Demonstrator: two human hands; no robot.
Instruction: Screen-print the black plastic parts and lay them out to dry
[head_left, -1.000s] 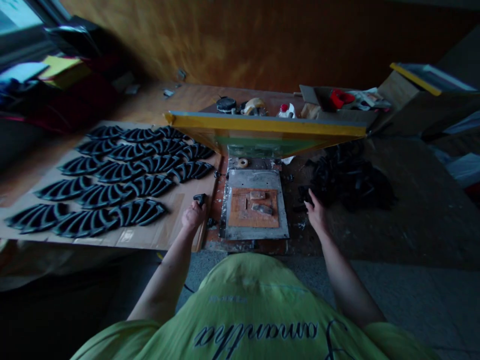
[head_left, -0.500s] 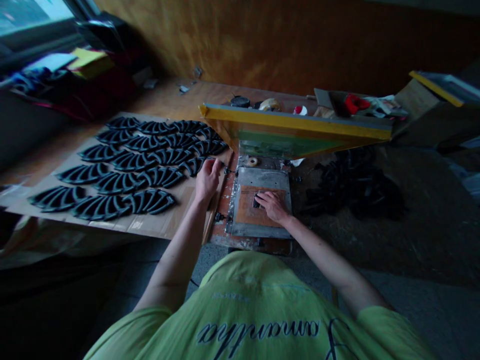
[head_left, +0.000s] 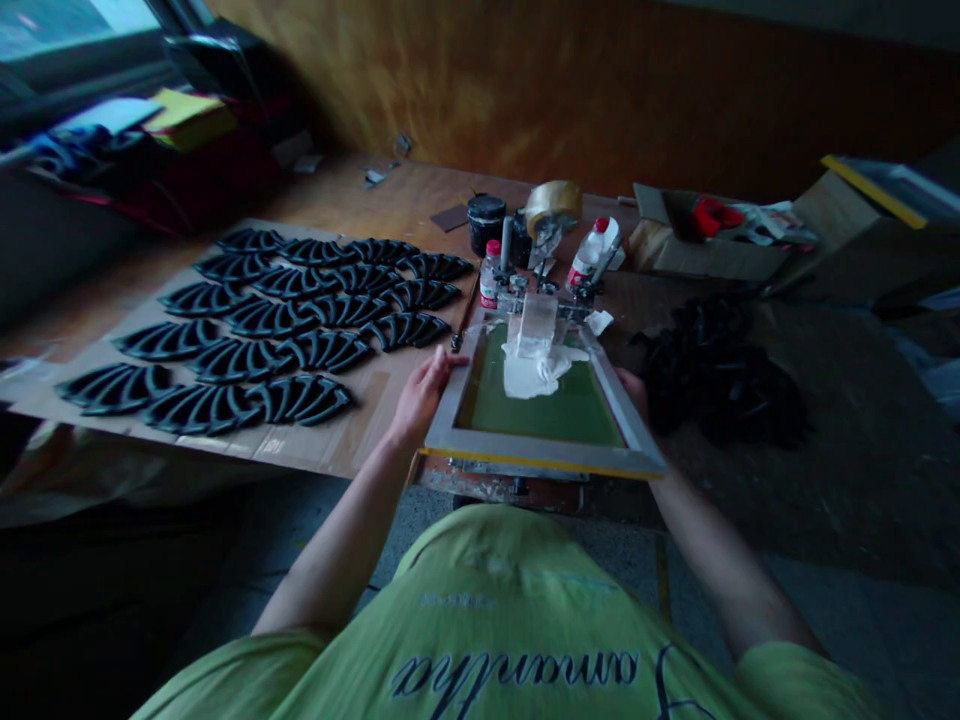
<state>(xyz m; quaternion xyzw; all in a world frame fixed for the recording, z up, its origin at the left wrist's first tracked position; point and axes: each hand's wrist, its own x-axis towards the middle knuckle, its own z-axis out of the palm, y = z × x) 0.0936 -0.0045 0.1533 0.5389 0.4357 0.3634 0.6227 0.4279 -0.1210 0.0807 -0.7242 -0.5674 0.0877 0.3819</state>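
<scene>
A screen printing frame (head_left: pixel 540 452) lies lowered over the base in front of me, green mesh showing inside its grey border. White ink (head_left: pixel 529 375) is pooled on the mesh, and a clear block-like squeegee (head_left: pixel 537 322) rests in it at the far end. My left hand (head_left: pixel 421 395) is closed at the frame's left side, fingertips on its edge. On the opposite side my right hand (head_left: pixel 634 390) grips the right edge, its fingers partly hidden by the frame. The base plate beneath is almost wholly covered.
Rows of black fan-shaped pieces (head_left: pixel 244 355) lie on cardboard (head_left: pixel 367 410) at left. A dark heap of black pieces (head_left: pixel 724 375) is at right. Behind the frame stand red-capped bottles (head_left: pixel 490 275), a black tub (head_left: pixel 486 222) and a tape roll (head_left: pixel 553 205). An open carton (head_left: pixel 727 255) sits farther right.
The raised frame has come down over the plate, uncovering the bottles and tub behind. My right hand has left the small black piece on the plate for the frame's right edge; my left hand moved slightly nearer me.
</scene>
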